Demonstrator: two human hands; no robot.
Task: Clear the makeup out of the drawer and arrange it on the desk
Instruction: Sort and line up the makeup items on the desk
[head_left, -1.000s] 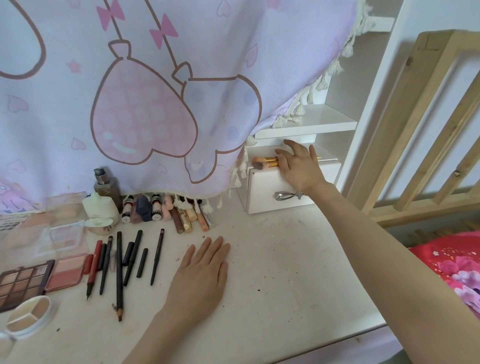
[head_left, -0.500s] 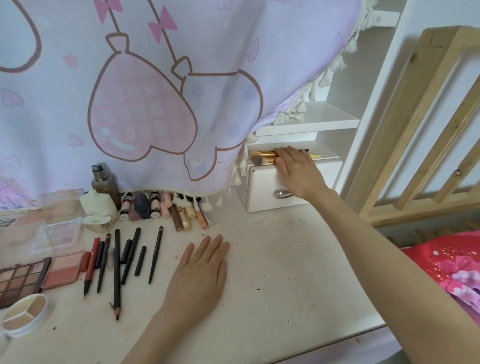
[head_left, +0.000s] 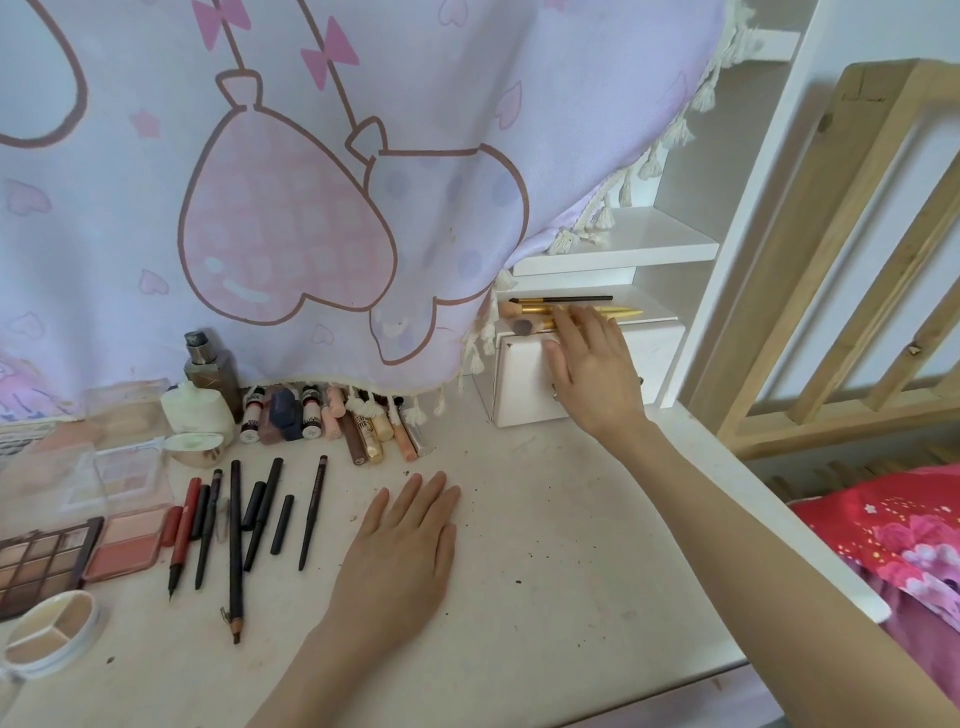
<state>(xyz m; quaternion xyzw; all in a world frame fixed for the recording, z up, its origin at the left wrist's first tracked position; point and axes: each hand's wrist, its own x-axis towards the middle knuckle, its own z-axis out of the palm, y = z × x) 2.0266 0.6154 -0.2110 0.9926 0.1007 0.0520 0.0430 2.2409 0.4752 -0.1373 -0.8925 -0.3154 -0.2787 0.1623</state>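
Fingers of the right hand (head_left: 592, 374) rest loosely on brushes (head_left: 530, 317) in the drawer (head_left: 524, 384), grip apart; left hand (head_left: 400, 561) lies flat.

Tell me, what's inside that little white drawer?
Makeup brushes lie across the open drawer: a thin black one and some gold-handled ones with fluffy tips. The right hand reaches over them and hides part of the drawer, so anything deeper inside cannot be seen.

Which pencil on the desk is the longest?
The black pencil in the middle of the row: it reaches nearer the desk's front edge than the other pencils.
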